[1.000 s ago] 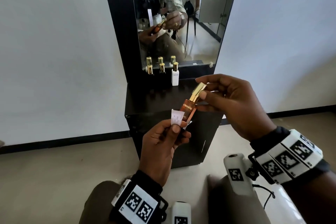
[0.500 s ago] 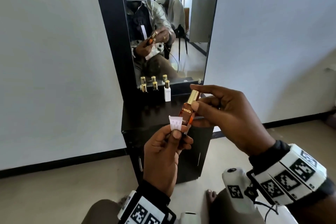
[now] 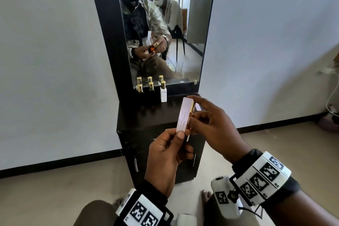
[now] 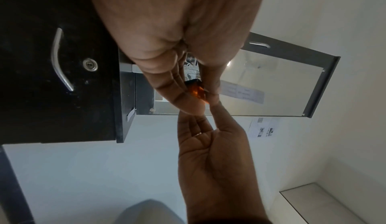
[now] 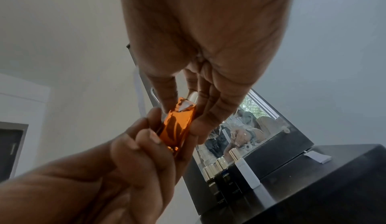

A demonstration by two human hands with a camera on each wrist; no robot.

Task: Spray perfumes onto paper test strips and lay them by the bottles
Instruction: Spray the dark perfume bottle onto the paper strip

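Note:
My left hand (image 3: 169, 154) pinches a white paper test strip (image 3: 183, 115) under its thumb, and the strip stands upright. The same hand's fingers hold the lower end of an amber perfume bottle (image 5: 177, 125) behind the strip. My right hand (image 3: 211, 124) grips the bottle's gold cap (image 3: 192, 106) with thumb and fingertips. In the head view the strip hides most of the bottle. The left wrist view shows the amber bottle (image 4: 196, 90) between thumb and fingers, with the strip (image 4: 244, 93) sticking out past them.
Two dark bottles with gold caps (image 3: 140, 88) (image 3: 151, 86) and a white bottle (image 3: 163, 94) stand at the back of the black cabinet top (image 3: 143, 115), under a mirror (image 3: 165, 42). A small paper piece (image 5: 319, 158) lies on the top's right side. Cables hang at the far right wall.
The strip, earlier a short curled end beside the tilted bottle, now stands straight up in front of it. Both hands stayed on the bottle; the view has tilted upward.

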